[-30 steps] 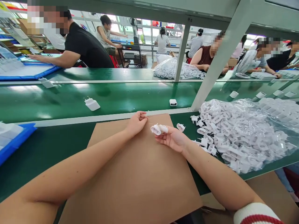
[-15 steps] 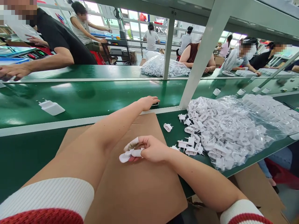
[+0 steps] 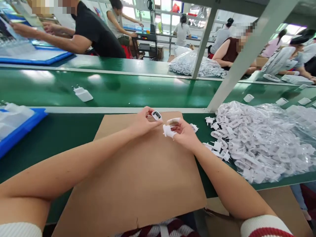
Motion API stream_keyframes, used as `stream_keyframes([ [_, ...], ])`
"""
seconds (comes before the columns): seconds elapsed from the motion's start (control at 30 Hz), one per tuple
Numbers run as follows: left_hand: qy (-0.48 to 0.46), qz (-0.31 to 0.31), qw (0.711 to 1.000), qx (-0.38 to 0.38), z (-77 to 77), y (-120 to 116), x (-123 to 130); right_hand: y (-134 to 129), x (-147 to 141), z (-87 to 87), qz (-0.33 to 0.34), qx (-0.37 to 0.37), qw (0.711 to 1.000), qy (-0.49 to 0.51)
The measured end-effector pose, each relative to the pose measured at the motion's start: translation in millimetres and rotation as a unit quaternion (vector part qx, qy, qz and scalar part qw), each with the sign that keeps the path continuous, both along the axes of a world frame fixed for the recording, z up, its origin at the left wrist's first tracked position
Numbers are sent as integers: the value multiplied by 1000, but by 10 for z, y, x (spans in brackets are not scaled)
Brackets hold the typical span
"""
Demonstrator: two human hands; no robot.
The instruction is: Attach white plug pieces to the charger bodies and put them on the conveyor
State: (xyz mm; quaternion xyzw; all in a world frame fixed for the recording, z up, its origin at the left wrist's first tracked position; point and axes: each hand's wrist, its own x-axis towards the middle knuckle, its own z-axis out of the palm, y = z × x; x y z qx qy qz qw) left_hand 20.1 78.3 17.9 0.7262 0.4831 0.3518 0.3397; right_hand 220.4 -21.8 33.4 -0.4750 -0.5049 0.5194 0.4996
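On our counter [image 3: 74, 126]: cardboard sheet [image 3: 138, 184]; right, a bag of white plug pieces [image 3: 266, 141]; beyond, a slanted post [image 3: 234, 64]. One white housing [image 3: 156, 115], pinched in our left hand [image 3: 144, 121] over the cardboard's far edge, open end towards us, opening's long axis slanting down rightward. One plug cap [image 3: 166, 130], pinched in our right hand [image 3: 184, 133], direction unclear. Housing earlier on green belt [image 3: 138, 92].

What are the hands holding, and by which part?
Left hand: a case, by its sides, behind the open end. Right hand: a plug; which part is gripped, I can't tell.
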Motion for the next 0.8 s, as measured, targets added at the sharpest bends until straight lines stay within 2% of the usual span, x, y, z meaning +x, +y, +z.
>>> stream_keyframes([
  [0.1, -26, -55, 996, -58, -53, -464, -301, 15, -1, 7, -8, -20, 1000, 18],
  [0.17, -5, -113, 991, -75, -84, -660, -397, -9, -17, 23, 3, -26, 1000, 16],
  [0.23, 28, -156, 986, -48, -116, -762, -425, -46, -43, 42, 23, -23, 999, 3],
  [0.3, 51, -159, 986, -3, -142, -792, -417, -81, -74, 52, 33, -8, 999, -30],
  [0.4, 41, -154, 987, 24, -159, -766, -403, -130, -109, 55, 16, 77, 986, -146],
  [0.47, 20, -192, 981, 27, -161, -740, -412, -173, -125, 65, 5, 171, 953, -249],
  [0.53, 2, -226, 974, 34, -165, -723, -428, -227, -144, 82, 2, 260, 906, -333],
  [0.6, -13, -231, 972, 36, -175, -715, -441, -281, -170, 89, 1, 323, 864, -386],
  [0.7, -27, -219, 975, 36, -196, -707, -443, -331, -221, 49, 18, 374, 822, -429],
  [0.8, -34, -219, 974, 39, -212, -698, -433, -339, -271, -26, 31, 384, 805, -452],
])
